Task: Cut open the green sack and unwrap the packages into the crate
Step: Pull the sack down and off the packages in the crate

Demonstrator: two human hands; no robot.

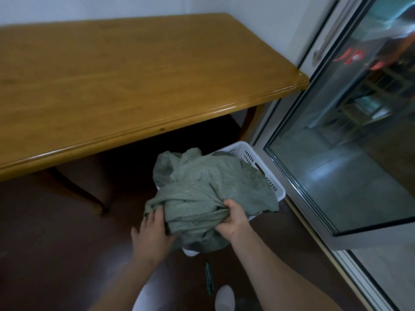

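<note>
Right hand grips the green sack, crate mostly hidden

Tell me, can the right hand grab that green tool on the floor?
Probably yes. The tool lies bare on the floor near the crate, nothing over it. But the right hand grips the sack, so it must let go first.

Dim room, dark floor, wide-angle bending, reflections on glass door
</note>
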